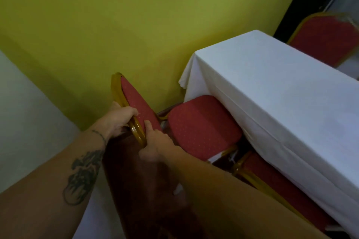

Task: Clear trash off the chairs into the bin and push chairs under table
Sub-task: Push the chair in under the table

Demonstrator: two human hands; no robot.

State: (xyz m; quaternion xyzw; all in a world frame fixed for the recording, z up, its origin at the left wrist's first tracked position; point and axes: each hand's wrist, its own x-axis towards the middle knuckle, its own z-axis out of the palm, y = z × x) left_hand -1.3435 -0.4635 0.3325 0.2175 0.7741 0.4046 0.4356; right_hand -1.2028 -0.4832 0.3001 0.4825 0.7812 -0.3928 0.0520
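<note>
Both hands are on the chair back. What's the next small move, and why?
Probably push the chair back toward the table: left hand and right hand both grip its frame, the seat shows no trash, and most of the seat sticks out from under the table.

**Red dotted upholstery, gold frames, white cloth, yellow-green wall**

The table point(291, 103) is covered by a plain white tablecloth point(196, 75) with no pattern. The backrest point(136, 105) is red fabric sprinkled with small pale dots, and its tubular frame point(116, 91) is glossy gold. Its rear face point(132, 180) is a darker, plain brownish red. The seat point(202, 126) at the table's short end has the same red cloth and fine dot pattern. A second chair point(281, 186) along the table's near long edge and a third chair point(326, 39) beyond its far edge are also red with gold frames. The wall point(116, 25) is plain yellow-green and the floor point(25, 112) is pale grey. The left forearm point(44, 196) has a dark greenish-black tattoo point(83, 176).
</note>
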